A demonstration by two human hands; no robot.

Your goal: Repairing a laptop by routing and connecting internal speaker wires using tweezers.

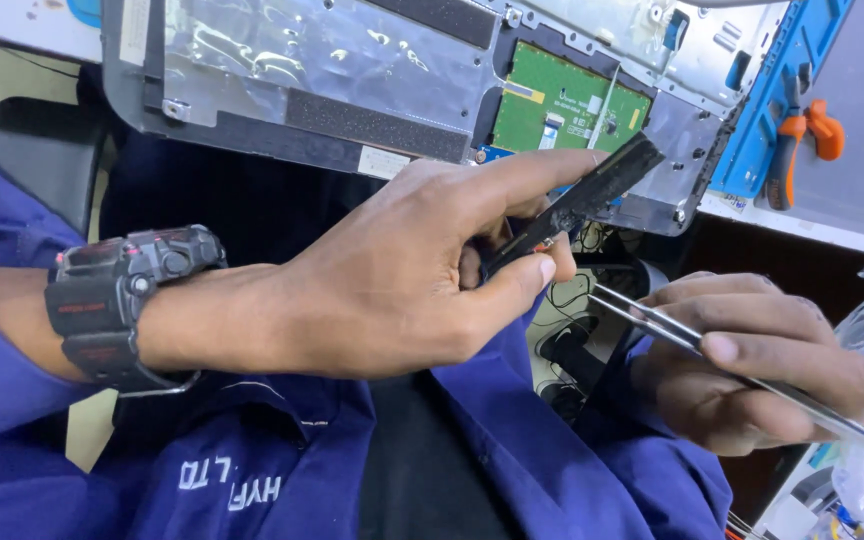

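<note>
A narrow black plastic strip [592, 195] is gripped in the left hand [402, 280], and slim silver metal tweezers [752, 375] are held in the right hand [752, 365]. A chunky black wristwatch [117, 300] with faint red lettering is worn on the left wrist. Deep blue workwear [282, 470] with white lettering is seen below. A silver-grey opened laptop chassis [332, 60] banded with black strips is shown above, a green circuit board [567, 105] set into it. Orange-handled pliers [802, 140] are laid on a bright blue tray [777, 90] at the upper right corner.
</note>
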